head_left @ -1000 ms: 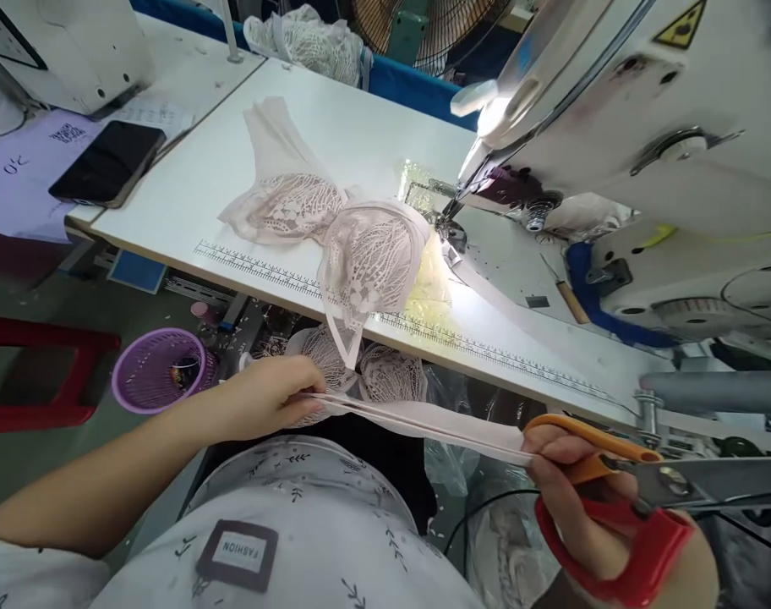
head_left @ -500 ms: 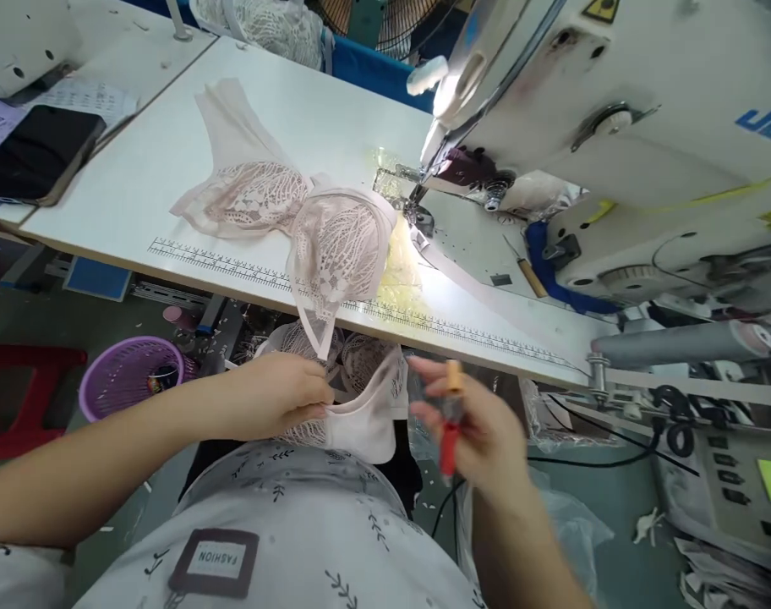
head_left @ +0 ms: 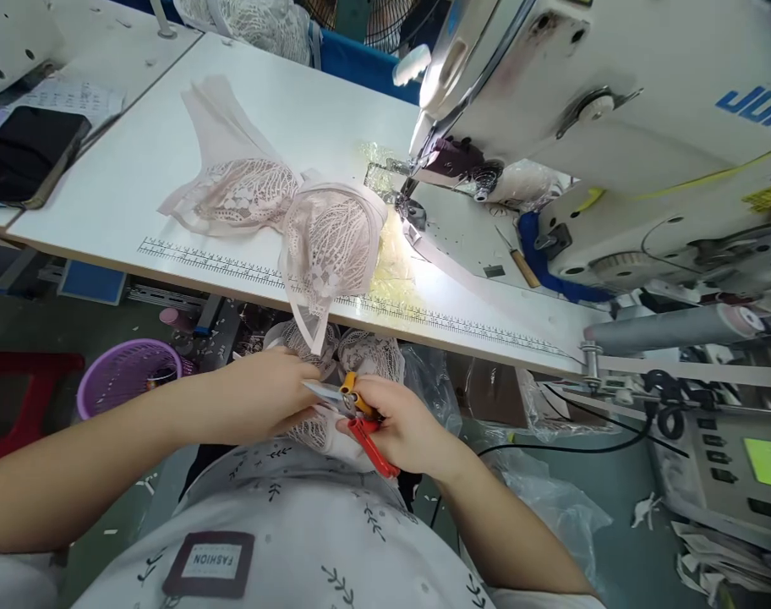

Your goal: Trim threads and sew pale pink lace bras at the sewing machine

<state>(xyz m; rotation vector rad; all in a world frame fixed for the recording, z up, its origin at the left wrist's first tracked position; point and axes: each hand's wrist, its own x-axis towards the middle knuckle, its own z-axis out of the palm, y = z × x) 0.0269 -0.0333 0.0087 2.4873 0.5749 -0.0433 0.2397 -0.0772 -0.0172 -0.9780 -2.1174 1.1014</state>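
Over my lap lies a pale lace bra [head_left: 376, 355], partly covered by both hands. My left hand [head_left: 275, 393] is closed on its edge, the fingertips partly hidden. In my right hand [head_left: 407, 423] is a pair of scissors [head_left: 363, 436] with red and orange handles. Their blades point left and reach the fingers of my left hand; whether they touch fabric I cannot tell. A second lace bra [head_left: 335, 241] rests on the white table [head_left: 106, 186], one cup at the sewing machine's needle area and its pointed tip hanging over the front edge.
A white sewing machine [head_left: 614, 110] fills the right side, with a wooden-handled pointed tool [head_left: 523, 266] beside it. A dark phone [head_left: 34, 156] lies at the left. Below stand a purple basket [head_left: 128, 372] and a red stool [head_left: 27, 385]. A plastic bag [head_left: 544, 499] lies on the floor.
My right hand has moved left with the scissors, from beside the lap bra to my left hand. The scissors have turned so their blades point left. My left hand stays nearly in place.
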